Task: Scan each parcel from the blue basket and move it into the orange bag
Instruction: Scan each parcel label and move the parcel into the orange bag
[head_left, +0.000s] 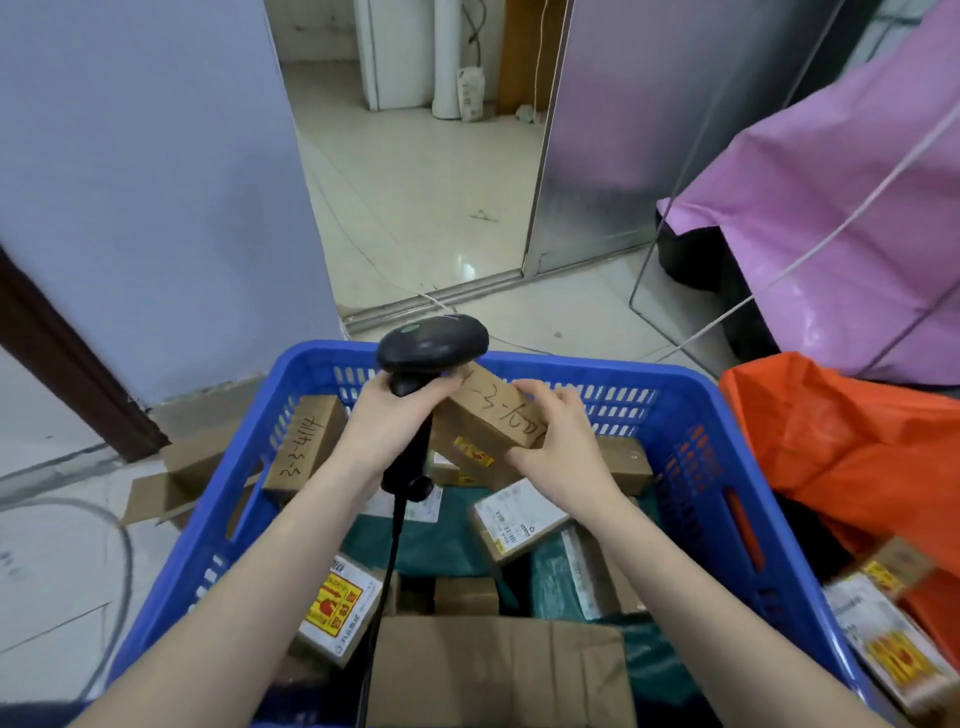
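My left hand (387, 415) grips the handle of a black barcode scanner (431, 343), whose head points at a small brown cardboard parcel (488, 421) with handwritten numbers. My right hand (558, 441) holds that parcel by its right end, above the blue basket (691, 431). Several more parcels lie in the basket, cardboard boxes and teal mailers among them. The orange bag (831, 447) stands open at the right, with a couple of labelled boxes (883, 634) visible inside it.
A flattened cardboard box (192, 473) lies on the floor left of the basket. A pink plastic sheet (841, 197) hangs over a metal frame behind the bag. A cable loops over the tiled floor at the left. An open doorway lies ahead.
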